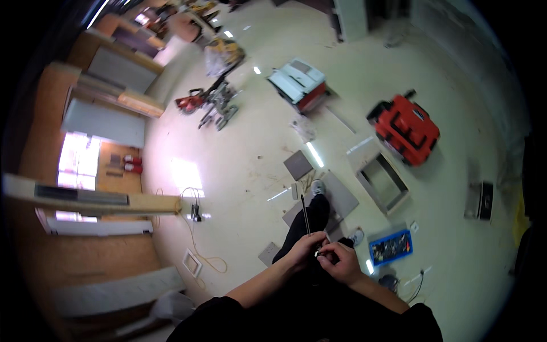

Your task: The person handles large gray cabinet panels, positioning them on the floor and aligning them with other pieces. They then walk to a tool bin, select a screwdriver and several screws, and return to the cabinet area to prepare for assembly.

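Observation:
Both of my hands are close together in front of my body, low in the middle of the view. My left hand [303,249] is closed around a long thin dark rod [306,215], whose far end points away from me; its near end is hidden in the fingers. Beside it, my right hand [341,263] is closed in a pinch on a small shiny metal piece [318,253], too small to name. The fingertips of the two hands nearly meet. Below them are my dark-trousered legs and light shoes [318,187].
Near my right foot lies a blue tray [391,247] of small parts. Beyond it are a rectangular frame [383,183] and a red case [405,130]. Farther off stand a white-and-red box [298,83] and a red saw [191,101]. Panels [105,122] and a yellow cord [196,251] are at left.

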The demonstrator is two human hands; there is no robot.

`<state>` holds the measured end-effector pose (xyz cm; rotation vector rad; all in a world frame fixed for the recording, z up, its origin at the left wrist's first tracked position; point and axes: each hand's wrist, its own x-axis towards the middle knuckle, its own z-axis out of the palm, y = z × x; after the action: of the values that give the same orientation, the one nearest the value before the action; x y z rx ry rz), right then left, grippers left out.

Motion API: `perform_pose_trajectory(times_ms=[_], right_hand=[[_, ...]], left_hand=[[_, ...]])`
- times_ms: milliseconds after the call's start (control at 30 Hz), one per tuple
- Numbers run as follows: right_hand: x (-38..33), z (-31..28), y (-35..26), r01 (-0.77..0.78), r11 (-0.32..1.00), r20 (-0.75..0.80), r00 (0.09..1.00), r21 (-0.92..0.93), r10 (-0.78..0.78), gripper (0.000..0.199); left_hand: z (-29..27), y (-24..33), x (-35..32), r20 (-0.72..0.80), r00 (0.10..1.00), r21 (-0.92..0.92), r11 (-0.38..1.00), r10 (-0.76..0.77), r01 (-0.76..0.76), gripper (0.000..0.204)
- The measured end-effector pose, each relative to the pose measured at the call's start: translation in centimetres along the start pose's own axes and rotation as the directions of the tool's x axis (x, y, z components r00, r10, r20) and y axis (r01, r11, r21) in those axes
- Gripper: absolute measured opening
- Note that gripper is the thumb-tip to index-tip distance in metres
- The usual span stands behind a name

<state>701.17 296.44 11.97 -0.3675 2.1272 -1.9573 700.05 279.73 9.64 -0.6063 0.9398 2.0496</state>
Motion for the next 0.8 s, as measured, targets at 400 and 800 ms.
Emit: perform_pose_trajectory(times_ms=[400, 800], right_hand=[[22.1, 18.8, -1.7, 0.212, 0.877, 0.281, 0.955, -0.431, -0.093, 0.03], [51.9, 51.8, -8.7, 0.21, 0.876, 0.643, 0.753, -0.433, 0.137, 0.036]], left_hand=[[-19.9, 13.6, -1.8, -0.127, 0.918, -0.635, 0.681, 0.375, -0.366, 0.028], [-45.4, 46.3, -16.7, -0.448, 0.483, -0.582, 0.165, 0.752, -0.796, 0.05]])
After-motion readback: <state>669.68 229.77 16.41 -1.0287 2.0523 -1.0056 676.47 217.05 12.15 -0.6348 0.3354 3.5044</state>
